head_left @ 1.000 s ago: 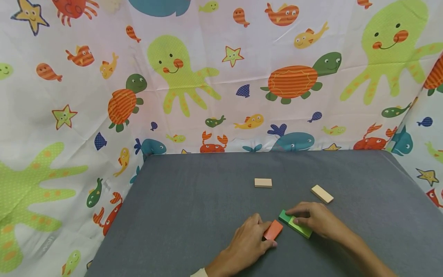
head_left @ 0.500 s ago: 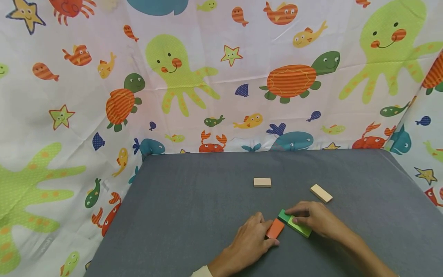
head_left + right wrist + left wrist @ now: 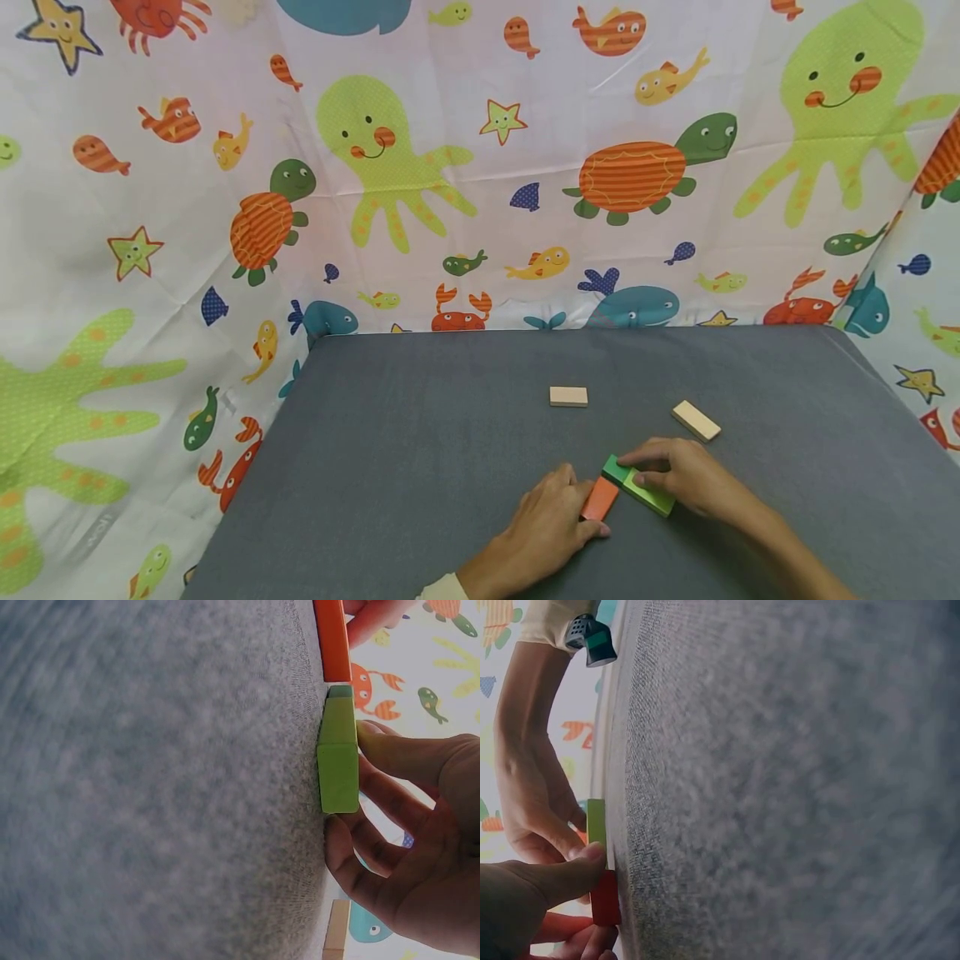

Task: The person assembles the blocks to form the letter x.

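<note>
My left hand holds an orange-red wooden block flat on the table between thumb and fingers. Its far end lies right up against or very near a dark green block; whether they touch I cannot tell. End to end with the dark green one lies a light green block, and the two form a slanted row. Thumb and fingers of my right hand grip this row from its far side. In the right wrist view the light green block sits between thumb and fingers, with the orange-red block beyond.
Two plain wooden blocks lie farther back: one pale block left of centre from my right hand, and a slanted pale block just beyond that hand. A dark grey cloth table spreads underneath. Sea-animal fabric hangs behind and at both sides.
My left hand has slid the orange-red block a little to the right, up to the green row, and turned it slightly. My right hand and the green blocks have stayed in place.
</note>
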### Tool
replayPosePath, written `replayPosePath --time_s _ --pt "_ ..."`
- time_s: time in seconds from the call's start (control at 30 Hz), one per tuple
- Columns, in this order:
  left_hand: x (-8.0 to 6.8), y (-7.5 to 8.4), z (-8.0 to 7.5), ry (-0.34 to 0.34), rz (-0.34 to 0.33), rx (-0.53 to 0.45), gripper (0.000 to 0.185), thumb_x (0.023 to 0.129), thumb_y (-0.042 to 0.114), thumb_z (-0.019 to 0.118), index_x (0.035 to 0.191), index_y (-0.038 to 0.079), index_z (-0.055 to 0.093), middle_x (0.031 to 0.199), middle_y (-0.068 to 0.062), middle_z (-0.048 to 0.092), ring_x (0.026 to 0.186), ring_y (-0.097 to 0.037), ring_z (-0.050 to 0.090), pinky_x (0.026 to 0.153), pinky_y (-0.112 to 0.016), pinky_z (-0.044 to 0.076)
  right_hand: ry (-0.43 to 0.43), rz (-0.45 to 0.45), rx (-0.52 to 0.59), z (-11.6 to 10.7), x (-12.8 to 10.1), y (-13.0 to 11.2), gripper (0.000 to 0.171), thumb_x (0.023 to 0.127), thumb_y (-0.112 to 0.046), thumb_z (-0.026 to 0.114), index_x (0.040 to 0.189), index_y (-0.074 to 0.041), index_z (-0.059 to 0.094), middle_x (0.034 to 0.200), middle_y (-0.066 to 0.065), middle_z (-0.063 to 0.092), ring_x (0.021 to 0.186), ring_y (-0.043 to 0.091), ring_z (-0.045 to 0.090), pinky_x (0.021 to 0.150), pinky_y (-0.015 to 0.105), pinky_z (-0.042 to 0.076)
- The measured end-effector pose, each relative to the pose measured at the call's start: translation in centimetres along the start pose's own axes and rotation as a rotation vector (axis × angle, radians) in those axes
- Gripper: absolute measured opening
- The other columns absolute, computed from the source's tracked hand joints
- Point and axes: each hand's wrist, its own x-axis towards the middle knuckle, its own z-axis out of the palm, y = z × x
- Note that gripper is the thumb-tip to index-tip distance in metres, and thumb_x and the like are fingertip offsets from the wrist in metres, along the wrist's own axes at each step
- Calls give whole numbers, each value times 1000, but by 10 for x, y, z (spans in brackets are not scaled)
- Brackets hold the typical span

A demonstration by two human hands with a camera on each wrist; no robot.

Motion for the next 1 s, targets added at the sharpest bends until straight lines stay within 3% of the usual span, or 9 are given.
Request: replayPosePath --time_s 0.53,1.0 --pt "4 2 0 33 16 75 43 90 45 82 122 18 75 83 10 44 66 -1 35 55 -18 34 -7 -5 -1 0 1 0 24 89 -15 84 113 -18 84 109 -4 78 101 18 71 81 33 57" --pt "7 3 1 -10 -33 62 50 90 46 83 130 19 73 90 9 50 69 0 39 57 -20 38 -6 29 5 -1 0 -1 25 88 -15 85 113 -18 84 112 0 78 97 15 69 78 31 56"
